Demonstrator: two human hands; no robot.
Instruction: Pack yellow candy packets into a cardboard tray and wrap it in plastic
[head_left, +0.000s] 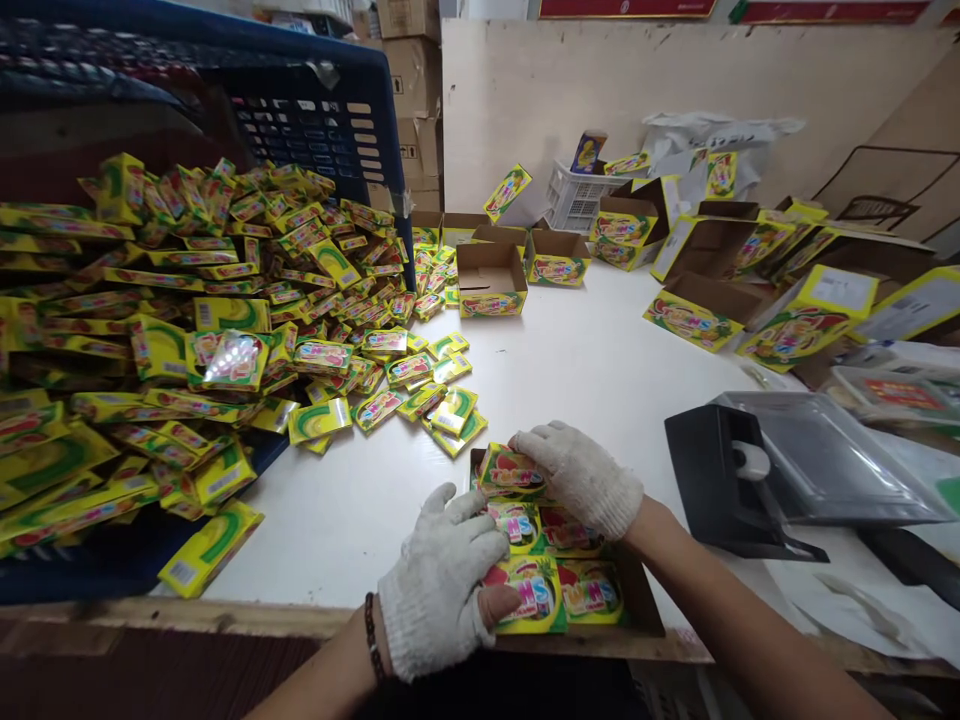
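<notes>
Head view: cardboard tray [646, 600] of yellow packets [589, 595] at the table's [600, 350] near edge. The left hand [442, 585] lies spread on its near-left packets; the right hand [581, 478] pinches a far packet [508, 468]. Left of the tray, a packet heap [225, 310] spills from a blue crate [360, 120]; right of it, a black dispenser [720, 480].

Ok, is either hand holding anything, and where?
Right hand grips a small yellow printed packet by its right end; left hand presses packets in the brown cardboard tray.

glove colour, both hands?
White knit on the left hand and on the right hand, which holds a yellow packet; head view.
</notes>
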